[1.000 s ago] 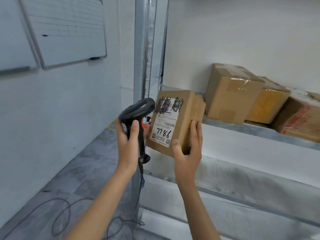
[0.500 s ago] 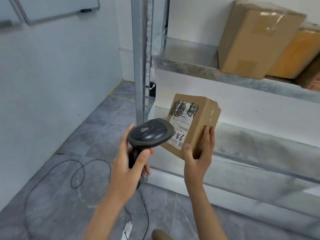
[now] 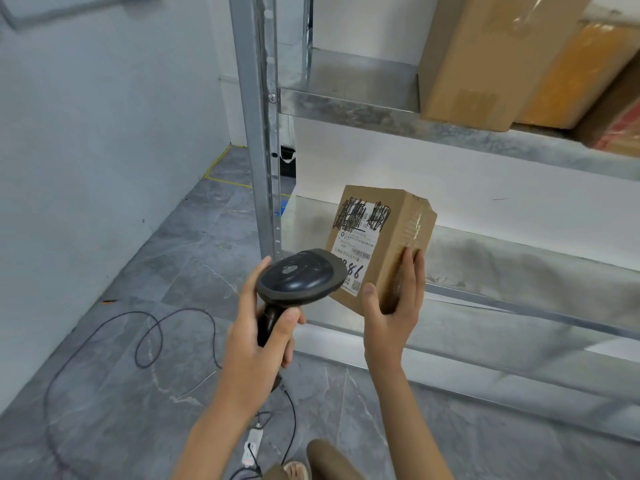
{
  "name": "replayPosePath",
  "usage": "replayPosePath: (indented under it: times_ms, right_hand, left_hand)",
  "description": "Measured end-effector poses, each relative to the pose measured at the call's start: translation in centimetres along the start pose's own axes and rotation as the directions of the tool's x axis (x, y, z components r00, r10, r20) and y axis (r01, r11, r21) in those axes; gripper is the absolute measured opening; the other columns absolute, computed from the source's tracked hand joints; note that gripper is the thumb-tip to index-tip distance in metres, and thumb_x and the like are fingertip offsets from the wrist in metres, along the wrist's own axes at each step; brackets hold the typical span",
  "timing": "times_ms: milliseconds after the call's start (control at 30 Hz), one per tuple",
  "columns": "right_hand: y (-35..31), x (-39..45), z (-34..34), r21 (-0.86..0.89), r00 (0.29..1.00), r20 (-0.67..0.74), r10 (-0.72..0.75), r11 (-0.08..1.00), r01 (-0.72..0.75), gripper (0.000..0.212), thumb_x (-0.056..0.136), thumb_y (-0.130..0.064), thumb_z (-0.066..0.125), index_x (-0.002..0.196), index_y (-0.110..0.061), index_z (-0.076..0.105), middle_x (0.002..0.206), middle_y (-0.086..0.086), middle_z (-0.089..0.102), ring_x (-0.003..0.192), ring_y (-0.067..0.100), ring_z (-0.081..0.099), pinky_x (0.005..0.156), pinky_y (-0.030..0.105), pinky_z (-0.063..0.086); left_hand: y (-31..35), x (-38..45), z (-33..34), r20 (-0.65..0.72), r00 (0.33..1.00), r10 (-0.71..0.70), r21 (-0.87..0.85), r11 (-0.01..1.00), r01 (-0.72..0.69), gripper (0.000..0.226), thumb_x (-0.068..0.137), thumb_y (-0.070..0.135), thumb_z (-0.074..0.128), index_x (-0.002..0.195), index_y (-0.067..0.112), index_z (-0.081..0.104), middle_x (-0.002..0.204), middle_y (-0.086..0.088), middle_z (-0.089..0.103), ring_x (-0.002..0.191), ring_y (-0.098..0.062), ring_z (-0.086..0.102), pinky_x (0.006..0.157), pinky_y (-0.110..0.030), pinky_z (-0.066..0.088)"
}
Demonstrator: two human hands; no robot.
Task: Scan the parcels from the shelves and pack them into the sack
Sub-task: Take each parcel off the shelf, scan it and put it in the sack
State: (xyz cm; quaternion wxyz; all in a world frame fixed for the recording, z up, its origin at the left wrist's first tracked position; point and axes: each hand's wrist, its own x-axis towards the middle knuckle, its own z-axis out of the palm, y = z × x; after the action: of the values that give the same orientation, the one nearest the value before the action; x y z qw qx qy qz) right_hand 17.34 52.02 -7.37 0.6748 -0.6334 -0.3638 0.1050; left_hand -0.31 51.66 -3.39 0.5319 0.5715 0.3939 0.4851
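Parcel [image 3: 391, 237]: small brown cardboard box, long axis upright and tilted right, white label with black scribbles facing the camera; held in the air before the front edge of the lower shelf [image 3: 519, 271]. Right hand [image 3: 391, 313]: thumb and fingers curled round its lower right corner. Left hand [image 3: 256, 330]: wrapped round the grip of a black matte scanner [image 3: 299, 277], domed head pointing right at the label. Upper shelf [image 3: 363, 102]: galvanised steel, carrying taped cardboard boxes [image 3: 485, 57].

The parcel [image 3: 381, 244] bears a white label [image 3: 358, 251] with handwritten "86"; its other print is illegible.
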Motion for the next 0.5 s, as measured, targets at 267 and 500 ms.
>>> replayPosePath:
  times_ms: [267, 500]
  right_hand:
    - [0.6, -0.5, -0.8, -0.013, 1.0, -0.004, 0.015, 1.0, -0.015, 0.076, 0.079, -0.037, 0.058, 0.152, -0.031, 0.039, 0.161, -0.02, 0.025, 0.139, -0.004, 0.031, 0.11, 0.045, 0.04]
    - [1.9, -1.4, -3.0, -0.068, 0.998, -0.031, 0.049, 0.996, -0.051, 0.077, 0.078, -0.039, 0.057, 0.152, -0.027, 0.039, 0.162, -0.012, 0.027, 0.133, -0.013, 0.031, 0.105, 0.031, 0.035]
  left_hand:
    - [-0.5, -0.7, 0.2, 0.007, 1.0, -0.02, -0.005, 1.0, 0.02, 0.069, 0.083, 0.052, 0.061, 0.147, 0.045, 0.035, 0.083, -0.004, 0.066, 0.052, -0.025, 0.048, 0.052, -0.037, 0.043]
    - [-2.0, -0.8, 0.8, 0.025, 0.997, -0.072, 0.023, 0.997, 0.071, 0.075, 0.082, 0.053, 0.061, 0.15, 0.039, 0.032, 0.086, -0.005, 0.068, 0.051, -0.022, 0.051, 0.047, -0.031, 0.045]
